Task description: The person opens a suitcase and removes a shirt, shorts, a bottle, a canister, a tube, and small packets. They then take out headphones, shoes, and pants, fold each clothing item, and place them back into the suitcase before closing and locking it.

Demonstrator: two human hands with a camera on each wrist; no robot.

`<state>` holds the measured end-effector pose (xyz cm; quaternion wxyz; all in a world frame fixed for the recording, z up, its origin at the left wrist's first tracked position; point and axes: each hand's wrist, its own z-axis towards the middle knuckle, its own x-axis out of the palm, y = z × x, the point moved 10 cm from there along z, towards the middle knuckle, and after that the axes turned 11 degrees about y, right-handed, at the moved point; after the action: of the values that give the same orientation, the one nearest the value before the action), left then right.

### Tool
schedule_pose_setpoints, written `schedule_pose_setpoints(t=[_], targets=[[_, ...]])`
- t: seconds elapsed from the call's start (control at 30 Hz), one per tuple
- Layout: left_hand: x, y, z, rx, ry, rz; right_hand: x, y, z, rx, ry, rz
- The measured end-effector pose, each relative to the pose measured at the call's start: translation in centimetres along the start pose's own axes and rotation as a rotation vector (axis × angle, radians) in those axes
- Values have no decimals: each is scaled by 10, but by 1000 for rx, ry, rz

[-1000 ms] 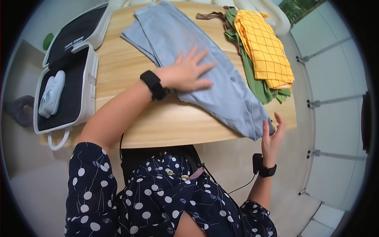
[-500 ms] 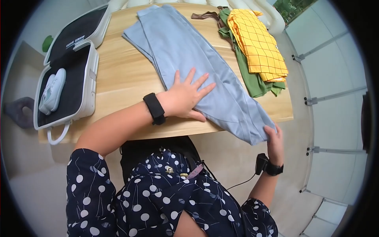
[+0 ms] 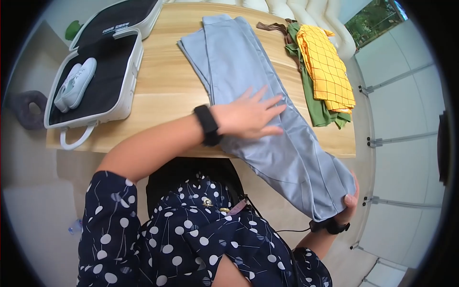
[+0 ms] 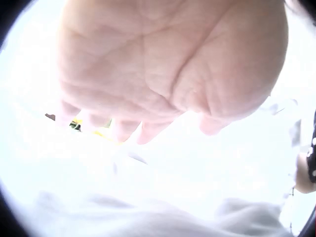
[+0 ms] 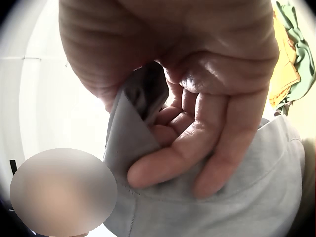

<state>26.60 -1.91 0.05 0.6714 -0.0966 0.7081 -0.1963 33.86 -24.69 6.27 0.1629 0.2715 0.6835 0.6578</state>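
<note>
Blue-grey trousers [image 3: 239,71] lie slantwise over the table, their near end hanging past the front edge. The left hand [image 3: 248,115], fingers spread and straight, is over the middle of the cloth; the left wrist view shows its palm [image 4: 168,59], and contact with the cloth is hard to tell. At the near end, the right hand [image 3: 351,201] grips the trousers' edge. In the right wrist view, this hand [image 5: 192,108] has its fingers curled around the grey fabric [image 5: 128,143], the thumb largely hidden.
An open white suitcase [image 3: 129,91] with white shoes [image 3: 76,86] stands at the left of the wooden table [image 3: 158,105]. Folded yellow checked cloth [image 3: 325,67] lies on green cloth [image 3: 320,115] at the right. A grey ring-shaped cushion [image 3: 21,112] is beyond the suitcase.
The right hand has taken hold of the trousers' near end and drawn it toward the body, farther off the table. The left hand has lifted or slid rightward along the cloth.
</note>
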Motion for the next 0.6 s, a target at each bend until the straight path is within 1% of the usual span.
schedule_pose_setpoints(t=[0.1,0.17,0.2,0.27,0.33,0.4,0.43,0.5,0.53,0.57,0.6], targets=[[4,2,33,-29,17,36,-2,-4,-11,-27,5,15],[31,3,45,-56,186,118,-3,-6,-16,-20,-41,-10],[31,-1,46,-61,169,156,-7,-11,-20,-2,-45,4],[32,-2,48,-54,173,135,-14,-14,-24,-21,-52,-26],[33,-7,44,-46,182,111,-17,-16,-29,-35,-61,-55],[29,-13,30,23,151,1,-18,-5,-28,-153,-60,14],[29,-19,19,45,198,15,-17,-4,-25,-155,-53,12],[31,-26,-4,82,289,-108,-17,11,-20,-281,-64,185],[28,-30,-17,103,329,-201,-9,21,-12,-320,1,251],[29,-28,-25,96,325,-201,-2,34,-1,-320,9,253],[30,-29,-33,127,342,-377,21,53,14,-344,195,359]])
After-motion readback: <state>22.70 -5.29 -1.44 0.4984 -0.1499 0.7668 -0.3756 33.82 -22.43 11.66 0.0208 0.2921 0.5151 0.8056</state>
